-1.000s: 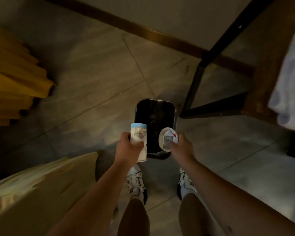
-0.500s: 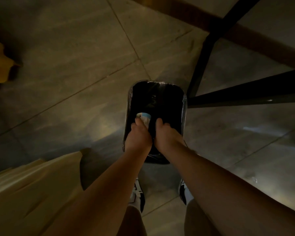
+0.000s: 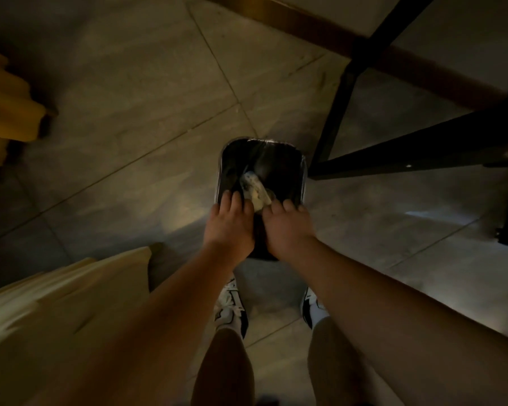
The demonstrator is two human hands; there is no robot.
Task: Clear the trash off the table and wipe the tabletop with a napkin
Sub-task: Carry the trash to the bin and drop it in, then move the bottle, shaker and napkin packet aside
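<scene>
A small bin (image 3: 302, 174) lined with a black bag stands on the tiled floor in front of my feet. Both my hands hover over its near rim, palms down. My left hand (image 3: 230, 227) has its fingers spread and holds nothing. My right hand (image 3: 288, 230) is likewise open and empty. A pale carton (image 3: 254, 190) with a printed label lies blurred inside the bin, just beyond my fingertips and between the two hands. The cup that my right hand held earlier is out of sight.
A black metal table frame (image 3: 393, 153) stands right of the bin, its leg rising steeply to the upper right. A pale wooden surface (image 3: 56, 303) fills the lower left. Yellow pleated fabric (image 3: 6, 109) hangs at the left edge. My white shoes (image 3: 230, 309) stand below the bin.
Both hands went down over the bin with the carton and the cup, then let go. The carton now falls loose in the bin and the fingers have spread.
</scene>
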